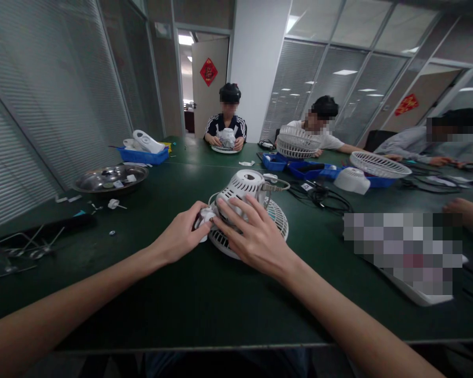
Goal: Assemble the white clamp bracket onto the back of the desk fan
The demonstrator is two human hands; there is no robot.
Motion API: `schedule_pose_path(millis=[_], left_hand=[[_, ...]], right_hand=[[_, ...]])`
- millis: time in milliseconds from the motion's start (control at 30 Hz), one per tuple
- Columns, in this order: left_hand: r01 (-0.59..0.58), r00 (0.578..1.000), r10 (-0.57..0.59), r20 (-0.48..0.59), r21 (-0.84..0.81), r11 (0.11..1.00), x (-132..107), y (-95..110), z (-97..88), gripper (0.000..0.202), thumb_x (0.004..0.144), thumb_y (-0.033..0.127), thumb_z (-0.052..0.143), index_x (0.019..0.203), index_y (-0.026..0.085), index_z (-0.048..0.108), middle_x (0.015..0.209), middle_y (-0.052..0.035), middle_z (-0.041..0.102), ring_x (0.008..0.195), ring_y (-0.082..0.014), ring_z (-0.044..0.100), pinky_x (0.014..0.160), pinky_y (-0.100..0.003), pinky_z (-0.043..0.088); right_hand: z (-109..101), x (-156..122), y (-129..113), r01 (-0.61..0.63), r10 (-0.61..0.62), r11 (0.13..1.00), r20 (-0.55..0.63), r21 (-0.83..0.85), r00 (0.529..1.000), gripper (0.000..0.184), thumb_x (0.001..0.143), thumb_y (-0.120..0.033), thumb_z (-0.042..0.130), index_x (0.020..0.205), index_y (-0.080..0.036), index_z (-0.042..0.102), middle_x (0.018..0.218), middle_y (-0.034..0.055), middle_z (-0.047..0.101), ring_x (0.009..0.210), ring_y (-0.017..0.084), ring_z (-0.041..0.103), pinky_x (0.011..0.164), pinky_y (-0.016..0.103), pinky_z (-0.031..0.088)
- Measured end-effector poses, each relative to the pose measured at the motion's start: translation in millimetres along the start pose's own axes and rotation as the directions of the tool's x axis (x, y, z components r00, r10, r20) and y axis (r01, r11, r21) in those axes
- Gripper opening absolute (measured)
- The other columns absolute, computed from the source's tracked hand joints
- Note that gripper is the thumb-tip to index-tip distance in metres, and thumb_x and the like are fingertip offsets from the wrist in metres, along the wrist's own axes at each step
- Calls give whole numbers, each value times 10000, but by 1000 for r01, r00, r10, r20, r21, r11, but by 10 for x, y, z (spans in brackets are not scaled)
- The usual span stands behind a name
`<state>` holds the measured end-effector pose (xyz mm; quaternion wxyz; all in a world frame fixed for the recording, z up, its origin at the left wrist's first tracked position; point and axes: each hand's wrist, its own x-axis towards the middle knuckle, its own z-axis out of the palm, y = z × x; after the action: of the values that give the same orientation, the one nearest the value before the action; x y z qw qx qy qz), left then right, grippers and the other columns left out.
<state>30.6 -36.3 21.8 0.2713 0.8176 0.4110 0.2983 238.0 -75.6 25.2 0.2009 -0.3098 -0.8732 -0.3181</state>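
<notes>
A white fan motor housing (244, 181) with vent slots stands on a round white fan grille (279, 218), which lies on the green table in front of me. My right hand (256, 231) grips the near side of the housing, its fingers laid over the surface. At the housing's left side, my left hand (185, 226) pinches a small white plastic part (207, 215) between thumb and fingers. That part touches or nearly touches the housing; the exact contact is hidden by my fingers. A grey cable (278, 184) loops out from the housing's right side.
On the left are a steel bowl (110, 178), a blue tray (144, 155) and metal stands (35, 247). Black cables (325, 197), blue bins (305, 169) and a white cover (352, 180) lie to the right. Several people sit around the table.
</notes>
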Motion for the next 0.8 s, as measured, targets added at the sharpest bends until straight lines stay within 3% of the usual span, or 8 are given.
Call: schedule_pose_path(millis=[167, 400, 800], left_hand=[[31, 996, -16, -85, 177, 984, -42, 80, -46, 187, 855, 327, 478, 965, 179, 503, 765, -5, 584, 656, -174, 548, 614, -275, 382], [88, 989, -43, -142, 332, 939, -87, 166, -63, 250, 846, 350, 471, 1027, 186, 525, 845, -44, 625, 709, -204, 583, 624, -283, 405], [92, 992, -64, -105, 286, 954, -138, 189, -40, 258, 881, 364, 426, 1056, 190, 498, 902, -64, 624, 788, -233, 597, 658, -310, 411]], right_hand=[[-37, 6, -35, 22, -22, 999, -12, 26, 1000, 440, 895, -242, 513, 1324, -145, 510, 1443, 121, 412, 1347, 299, 346, 1120, 525, 300], [-31, -10, -39, 38, -36, 998, -53, 43, 998, 412, 883, -162, 537, 1295, -182, 539, 1428, 110, 435, 1369, 318, 301, 1099, 550, 322], [-39, -17, -11, 21, -19, 999, -46, 48, 999, 439, 870, -174, 549, 1307, -208, 524, 1429, 75, 436, 1363, 269, 333, 1117, 545, 287]])
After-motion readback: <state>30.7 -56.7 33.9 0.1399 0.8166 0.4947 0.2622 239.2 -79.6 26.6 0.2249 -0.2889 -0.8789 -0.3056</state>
